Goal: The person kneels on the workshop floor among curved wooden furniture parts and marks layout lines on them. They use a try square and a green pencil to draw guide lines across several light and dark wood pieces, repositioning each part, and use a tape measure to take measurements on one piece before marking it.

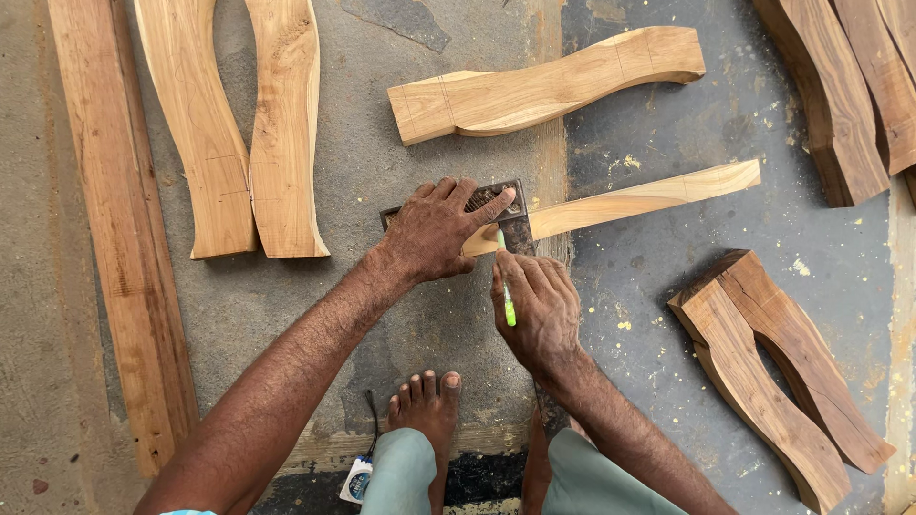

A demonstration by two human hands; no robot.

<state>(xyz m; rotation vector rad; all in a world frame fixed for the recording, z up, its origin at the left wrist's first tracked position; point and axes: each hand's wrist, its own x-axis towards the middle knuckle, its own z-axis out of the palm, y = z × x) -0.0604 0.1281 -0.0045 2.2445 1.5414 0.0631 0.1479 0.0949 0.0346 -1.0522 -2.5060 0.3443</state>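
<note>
Pale wood lies under your hands: a slim curved workpiece (634, 202) rests on the grey concrete floor (668, 114), its near end hidden beneath a dark metal square (503, 212). Your left hand (434, 231) presses flat on that square, fingers spread and open, pinning it to the wood. Your right hand (539, 310) has its grip closed on a green pencil (507, 296), the tip touching the square's edge beside the workpiece. Just beyond them lies a thicker curved leg blank (544, 88). Two more pale blanks (239, 124) sit side by side to your left, next to a long plank (119, 238). Darker curved pieces (778, 367) lie to your right. Your bare foot (427, 405) rests on the floor below your hands.
</note>
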